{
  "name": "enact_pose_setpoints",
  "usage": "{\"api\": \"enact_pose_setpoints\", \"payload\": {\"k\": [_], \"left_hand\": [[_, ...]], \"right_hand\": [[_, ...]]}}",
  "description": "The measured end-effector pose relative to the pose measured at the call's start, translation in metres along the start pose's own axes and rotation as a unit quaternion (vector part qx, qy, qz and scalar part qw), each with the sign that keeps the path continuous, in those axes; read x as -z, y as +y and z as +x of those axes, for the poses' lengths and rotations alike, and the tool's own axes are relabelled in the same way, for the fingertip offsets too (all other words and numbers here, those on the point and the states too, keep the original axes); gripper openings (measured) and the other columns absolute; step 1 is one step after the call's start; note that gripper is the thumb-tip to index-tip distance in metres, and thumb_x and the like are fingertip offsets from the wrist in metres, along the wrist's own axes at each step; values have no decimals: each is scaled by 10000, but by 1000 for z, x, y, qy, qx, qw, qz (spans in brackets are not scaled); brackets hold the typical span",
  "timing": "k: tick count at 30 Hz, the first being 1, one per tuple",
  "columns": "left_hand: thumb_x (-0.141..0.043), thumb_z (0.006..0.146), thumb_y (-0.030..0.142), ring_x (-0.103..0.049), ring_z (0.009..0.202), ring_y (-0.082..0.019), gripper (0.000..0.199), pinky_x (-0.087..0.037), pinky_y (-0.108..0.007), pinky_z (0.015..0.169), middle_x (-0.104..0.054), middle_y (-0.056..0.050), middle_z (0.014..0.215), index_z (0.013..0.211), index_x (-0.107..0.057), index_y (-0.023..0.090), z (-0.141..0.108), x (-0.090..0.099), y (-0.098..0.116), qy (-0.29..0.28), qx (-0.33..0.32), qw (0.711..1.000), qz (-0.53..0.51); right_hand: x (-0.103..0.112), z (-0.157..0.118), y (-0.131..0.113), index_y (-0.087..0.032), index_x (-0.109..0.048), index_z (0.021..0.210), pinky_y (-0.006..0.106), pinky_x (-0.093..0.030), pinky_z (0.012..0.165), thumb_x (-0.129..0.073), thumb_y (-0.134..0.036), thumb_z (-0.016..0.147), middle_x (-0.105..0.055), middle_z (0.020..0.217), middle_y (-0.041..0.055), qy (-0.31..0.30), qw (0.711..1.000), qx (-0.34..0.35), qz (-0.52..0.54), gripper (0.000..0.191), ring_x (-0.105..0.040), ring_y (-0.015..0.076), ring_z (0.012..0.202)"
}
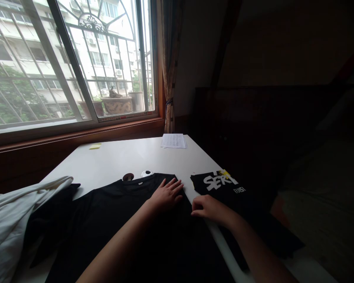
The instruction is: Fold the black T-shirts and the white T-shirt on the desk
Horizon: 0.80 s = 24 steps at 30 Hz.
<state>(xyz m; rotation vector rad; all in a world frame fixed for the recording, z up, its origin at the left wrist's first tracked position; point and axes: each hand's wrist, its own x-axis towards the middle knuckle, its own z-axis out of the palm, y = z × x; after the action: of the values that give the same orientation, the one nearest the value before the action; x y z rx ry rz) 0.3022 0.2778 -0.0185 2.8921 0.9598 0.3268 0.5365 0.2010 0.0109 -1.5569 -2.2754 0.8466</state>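
Note:
A black shirt (115,212) lies spread over the white table (118,153), its neckline toward the window. My left hand (167,193) rests flat on the shirt near its upper right part, fingers spread. To the right, my right hand (205,207) is at the shirt's right edge with its fingers curled together; what they hold, if anything, is hidden. Just beyond it lies a black garment with white lettering (221,182), which hangs over the table's right side.
White cloth (14,216) and dark cloth lie at the left. Past the neckline are a brown round object (128,177) and a white ring (146,173). Papers (174,141) and a yellow note (95,146) lie at the far edge, below the window.

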Motion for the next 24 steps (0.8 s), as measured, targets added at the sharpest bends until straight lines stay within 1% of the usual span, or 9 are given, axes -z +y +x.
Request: {"api": "enact_pose_setpoints", "payload": {"k": [2,5,8,12,15,17,19,21,24], "left_hand": [[-309,1041,535,-195,1523,-262,577,-198,-586,1213,-285,-21,1630,1569,-274,305,7,-5,-4,-6,19,1000,4],[-283,1038,557,-171,1529,-255,608,-170,-587,1221,-246,-25,1640,1582,-239,288,17,-11,-13,-10,39,999,10],[-269,1030,581,-162,1530,-259,640,-161,-595,1220,-230,-30,1644,1590,-211,276,24,-15,-22,-9,51,999,12],[-271,1028,581,-151,1531,-278,637,-154,-622,1212,-228,-14,1646,1596,-173,309,32,-20,-29,-4,60,998,18],[-283,1024,583,-132,1534,-284,637,-147,-629,1211,-208,-2,1652,1595,-165,328,36,-22,-31,-5,69,997,20],[-290,1019,590,-133,1533,-288,643,-138,-634,1211,-204,2,1653,1595,-164,335,37,-22,-32,-4,72,997,18],[-289,1017,595,-141,1532,-289,644,-125,-639,1211,-211,1,1651,1594,-170,336,37,-22,-31,-1,73,997,15],[-284,1017,598,-145,1532,-286,641,-117,-638,1213,-216,-2,1649,1592,-185,332,37,-21,-31,0,72,997,13],[-276,1020,596,-149,1532,-280,638,-114,-629,1216,-210,-9,1651,1589,-208,315,36,-20,-30,-2,71,997,14]], "right_hand": [[0,-1,5,-209,-724,793,250,-412,634,-739,-321,789,-708,761,-3,-5,1000,-22,9,113,-624,173,724],[-1,-1,6,-210,-724,784,243,-403,618,-742,-321,780,-705,746,-3,-11,999,-39,18,113,-622,167,709],[-1,-1,4,-208,-722,774,241,-396,609,-742,-307,774,-702,740,-3,-12,999,-41,18,101,-623,167,711],[-1,-1,3,-208,-722,772,244,-399,621,-740,-300,777,-709,753,-1,-13,999,-42,14,93,-625,170,723],[-1,-1,2,-210,-724,787,243,-381,591,-745,-336,783,-705,741,1,-19,999,-43,0,127,-621,171,704],[-3,0,-2,-210,-722,774,251,-365,582,-761,-378,782,-694,717,4,-10,999,-39,-33,172,-612,171,682],[-8,3,-8,-208,-714,745,262,-367,605,-782,-417,773,-689,724,10,13,997,-22,-76,222,-601,173,685],[-15,7,-17,-206,-699,730,268,-379,647,-799,-434,772,-689,768,16,30,994,19,-103,252,-596,177,729],[-25,10,-29,-206,-682,735,260,-389,685,-826,-446,759,-679,812,9,7,990,95,-101,281,-589,180,807]]}}
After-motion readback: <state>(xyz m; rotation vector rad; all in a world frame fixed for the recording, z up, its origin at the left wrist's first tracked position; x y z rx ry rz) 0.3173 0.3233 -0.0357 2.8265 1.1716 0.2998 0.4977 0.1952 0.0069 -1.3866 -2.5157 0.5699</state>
